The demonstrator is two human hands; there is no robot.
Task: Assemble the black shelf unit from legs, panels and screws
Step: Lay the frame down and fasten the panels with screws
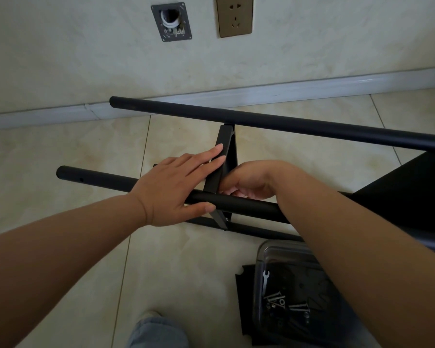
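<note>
The black shelf unit (pixel 226 156) is lying on its side on the tiled floor (pixel 73 151) near the wall, matte black, with round tube legs running left to right and a flat panel standing edge-on between them. The left hand (pixel 171 187) is lying across the near leg (pixel 98 178), fingers straight and pressing on the panel edge, thumb resting on the tube. The right hand (pixel 246 182) is reaching behind that leg with fingers curled; whatever it is holding is hidden. Three legs are showing: the far leg (pixel 286 123), the near one, and a lower leg (pixel 256 231) partly covered by the right forearm. A second panel (pixel 412 197) is running off the right edge. A clear plastic tub (pixel 281 254) is holding a small spanner (pixel 265 282) and several screws (pixel 278 297), too blurred to count.
</note>
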